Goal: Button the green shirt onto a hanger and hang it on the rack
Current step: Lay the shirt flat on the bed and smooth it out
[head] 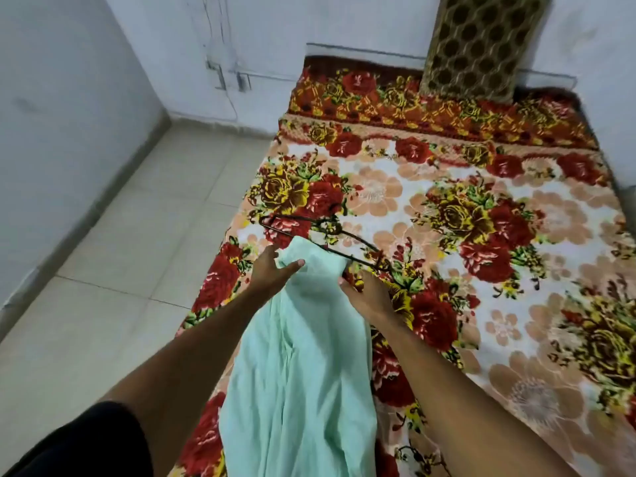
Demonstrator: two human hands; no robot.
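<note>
The pale green shirt lies lengthwise on the bed, hanging over its near edge toward me. My left hand grips the shirt's top left corner, thumb on the cloth. On the other side, my right hand holds the shirt's top right edge, fingers curled under the fabric. A dark wire hanger lies flat on the blanket just beyond the shirt's top, its near bar partly covered by the cloth. No rack is in sight.
A floral red, yellow and cream blanket covers the bed. A brown patterned pillow leans on the far wall. Pale floor tiles run along the bed's left side to grey walls.
</note>
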